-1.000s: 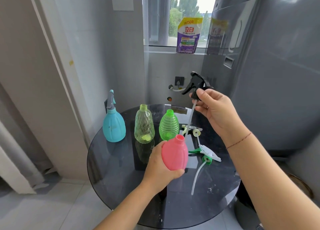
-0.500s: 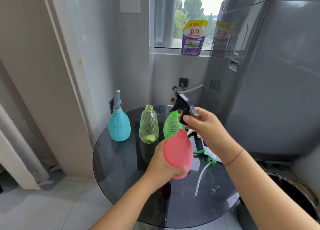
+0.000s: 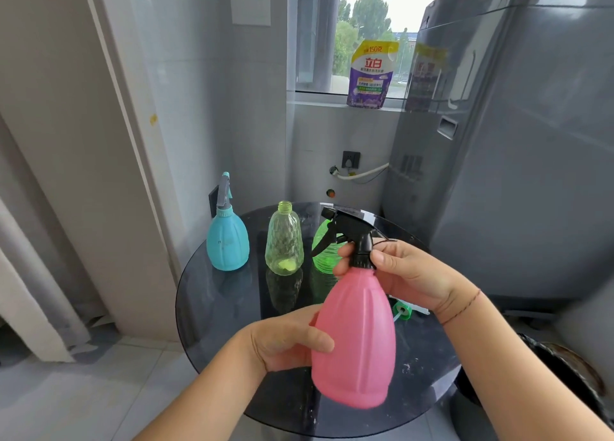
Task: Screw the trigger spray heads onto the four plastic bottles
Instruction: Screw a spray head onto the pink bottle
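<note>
My left hand [image 3: 282,341] grips the side of a pink bottle [image 3: 355,337], held upright above the round dark glass table [image 3: 216,307]. A black trigger spray head [image 3: 349,238] sits on the bottle's neck, its nozzle pointing left. My right hand [image 3: 405,271] pinches the black collar of that head. On the table behind stand a blue bottle [image 3: 227,241] with a grey-blue spray head on it, a clear yellowish bottle [image 3: 284,241] with an open neck, and a green ribbed bottle [image 3: 324,251], partly hidden by the black head.
A green-collared spray head [image 3: 403,311] lies on the table behind my right wrist, mostly hidden. A grey washing machine [image 3: 515,158] stands close on the right. A purple detergent pouch [image 3: 372,75] sits on the window sill. White wall and door frame [image 3: 116,141] rise on the left.
The black spray head came down from above the table, its tube went into the pink bottle, and it now sits on the neck. The pink bottle rose closer to the camera.
</note>
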